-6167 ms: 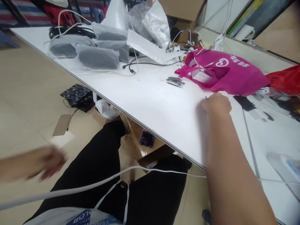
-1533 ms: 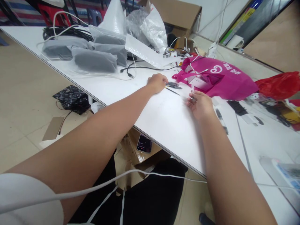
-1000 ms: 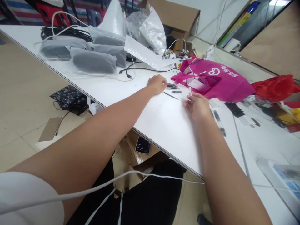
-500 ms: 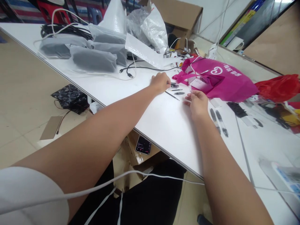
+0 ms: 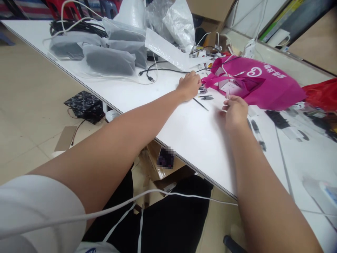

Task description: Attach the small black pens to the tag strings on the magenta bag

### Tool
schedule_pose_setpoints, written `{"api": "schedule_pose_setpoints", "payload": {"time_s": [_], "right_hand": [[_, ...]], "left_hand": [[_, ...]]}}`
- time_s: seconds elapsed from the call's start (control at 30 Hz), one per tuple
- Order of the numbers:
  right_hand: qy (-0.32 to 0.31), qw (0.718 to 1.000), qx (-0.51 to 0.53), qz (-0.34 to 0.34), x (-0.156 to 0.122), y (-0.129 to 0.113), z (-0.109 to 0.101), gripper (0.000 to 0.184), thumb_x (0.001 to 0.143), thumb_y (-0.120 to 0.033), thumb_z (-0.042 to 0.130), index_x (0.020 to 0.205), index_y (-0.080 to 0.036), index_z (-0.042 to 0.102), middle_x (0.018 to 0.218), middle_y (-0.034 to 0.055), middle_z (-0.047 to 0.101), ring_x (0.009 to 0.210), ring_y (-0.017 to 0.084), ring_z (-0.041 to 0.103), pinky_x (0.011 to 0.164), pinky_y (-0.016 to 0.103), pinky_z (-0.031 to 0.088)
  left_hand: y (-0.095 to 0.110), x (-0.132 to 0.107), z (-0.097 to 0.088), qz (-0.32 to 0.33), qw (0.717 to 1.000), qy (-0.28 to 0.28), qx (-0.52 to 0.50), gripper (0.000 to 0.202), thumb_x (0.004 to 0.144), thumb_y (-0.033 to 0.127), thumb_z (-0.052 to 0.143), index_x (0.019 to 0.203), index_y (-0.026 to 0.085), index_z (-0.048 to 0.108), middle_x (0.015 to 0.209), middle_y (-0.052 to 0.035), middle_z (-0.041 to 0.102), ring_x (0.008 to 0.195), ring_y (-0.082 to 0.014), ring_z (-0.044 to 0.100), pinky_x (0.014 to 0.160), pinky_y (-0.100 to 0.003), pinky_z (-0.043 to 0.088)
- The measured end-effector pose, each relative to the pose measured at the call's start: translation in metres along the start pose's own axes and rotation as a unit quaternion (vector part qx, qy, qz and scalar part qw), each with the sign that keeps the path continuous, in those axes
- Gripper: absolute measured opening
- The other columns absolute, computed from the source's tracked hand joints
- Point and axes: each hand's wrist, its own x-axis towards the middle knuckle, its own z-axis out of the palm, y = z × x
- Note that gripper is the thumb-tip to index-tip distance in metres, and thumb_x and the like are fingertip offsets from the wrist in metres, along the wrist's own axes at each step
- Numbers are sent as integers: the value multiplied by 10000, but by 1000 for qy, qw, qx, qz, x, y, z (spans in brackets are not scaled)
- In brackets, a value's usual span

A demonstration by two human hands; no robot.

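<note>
My left hand is closed at the far side of the white table, its fingertips bent down beside a small group of dark pen parts. What it pinches, if anything, is hidden. A thin black pen refill lies just in front of it, with a short dark grip piece close by. My right hand is raised a little over the table, thumb and fingers pinched on a slim clear plastic tube that points upward. Clear pens with black ends lie to its right, partly behind my wrist.
A magenta bag lies behind both hands. Grey wrapped packages, black cables and bubble wrap crowd the far left. A white cable crosses in front of my body, below the table edge.
The view has shifted, so the scene sits farther right and higher. My left hand has moved slightly away over the dark parts. My right hand, still pinching the clear tube, has gone slightly right.
</note>
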Motion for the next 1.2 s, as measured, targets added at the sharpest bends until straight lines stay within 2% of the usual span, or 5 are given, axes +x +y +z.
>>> {"api": "schedule_pose_setpoints", "payload": {"time_s": [0.27,0.43,0.67,0.83,1.2], "right_hand": [[-91,992,49,68,-22,-21,2,269,1299,-443,660,1065,-310,660,693,-79,340,538,130,289,405,204,345],[-134,982,101,87,-34,-25,3,370,1328,-326,660,976,-293,550,679,-99,319,532,111,219,433,174,290],[-189,976,50,98,-38,-29,3,607,1216,-715,888,903,-311,560,628,-95,321,506,140,262,436,274,326],[-188,976,38,105,-37,-30,1,595,1183,-706,934,903,-326,573,620,-91,346,513,158,323,448,296,338],[-195,974,46,102,-40,-31,1,524,1227,-591,872,900,-313,572,641,-77,363,540,152,310,464,267,325]], "left_hand": [[43,-29,13,182,975,-10,-130,235,1234,96,549,1161,260,700,1514,-155,839,1485,-290,753,1357,-435,580],[51,-36,25,160,969,-22,-184,213,1183,119,612,1105,280,728,1336,-96,874,1397,-332,803,1309,-518,639],[57,-40,14,86,977,-40,-189,202,1214,171,657,1260,321,784,1480,-75,911,1480,-322,741,1340,-486,577],[59,-42,9,84,978,-51,-185,268,1225,206,680,1386,350,838,1463,-64,932,1547,-359,733,1388,-531,561],[60,-45,7,136,977,-55,-155,295,1215,98,599,1199,291,821,1548,-88,907,1560,-334,756,1410,-480,583]]}}
